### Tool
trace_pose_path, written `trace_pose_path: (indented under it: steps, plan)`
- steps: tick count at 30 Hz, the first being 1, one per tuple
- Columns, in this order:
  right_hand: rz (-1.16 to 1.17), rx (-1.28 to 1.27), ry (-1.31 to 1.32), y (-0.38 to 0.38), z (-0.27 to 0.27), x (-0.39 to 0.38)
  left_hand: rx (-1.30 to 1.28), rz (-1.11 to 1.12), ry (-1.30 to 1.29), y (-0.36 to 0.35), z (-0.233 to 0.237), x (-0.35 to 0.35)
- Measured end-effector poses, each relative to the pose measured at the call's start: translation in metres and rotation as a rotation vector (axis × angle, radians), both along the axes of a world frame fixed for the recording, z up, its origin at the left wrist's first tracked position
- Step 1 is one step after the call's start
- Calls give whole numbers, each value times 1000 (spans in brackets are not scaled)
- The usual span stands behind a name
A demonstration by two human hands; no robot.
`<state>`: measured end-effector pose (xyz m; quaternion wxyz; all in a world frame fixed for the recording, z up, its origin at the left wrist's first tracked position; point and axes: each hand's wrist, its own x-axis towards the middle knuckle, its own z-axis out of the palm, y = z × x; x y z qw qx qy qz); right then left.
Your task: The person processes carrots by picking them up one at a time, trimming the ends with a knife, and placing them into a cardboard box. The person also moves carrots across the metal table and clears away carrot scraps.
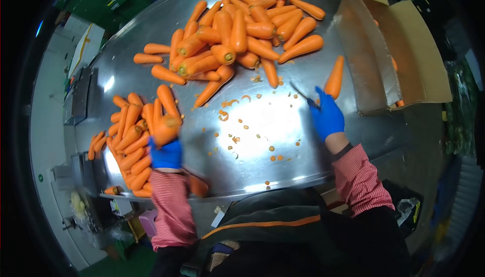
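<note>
My left hand, in a blue glove, is wrapped round a carrot whose cut end faces me, slightly smeared by motion. It is over the right side of a smaller carrot heap at the left of the table. In the blue glove of my right hand is a small knife, its thin dark blade pointing up and left. Another carrot extends just beyond the fingers of that hand. Between my hands, carrot trimmings are scattered over the metal table.
A big pile of carrots covers the far middle of the table. To the right stands an open cardboard box, its flap folded outward. One carrot lies at the near edge, beside my left forearm.
</note>
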<state>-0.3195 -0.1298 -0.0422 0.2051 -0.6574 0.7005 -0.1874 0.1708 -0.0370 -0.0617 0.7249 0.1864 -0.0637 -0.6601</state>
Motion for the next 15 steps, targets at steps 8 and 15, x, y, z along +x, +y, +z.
trace_pose_path:
  steps: [8, 15]
  plan:
    - [-373, 339, -439, -77, -44, -66, 274, 158, -369, 8, -7, 69]
    - [-179, 556, -998, 12, -12, -4, 507, -447, -282, -42, 41, -187]
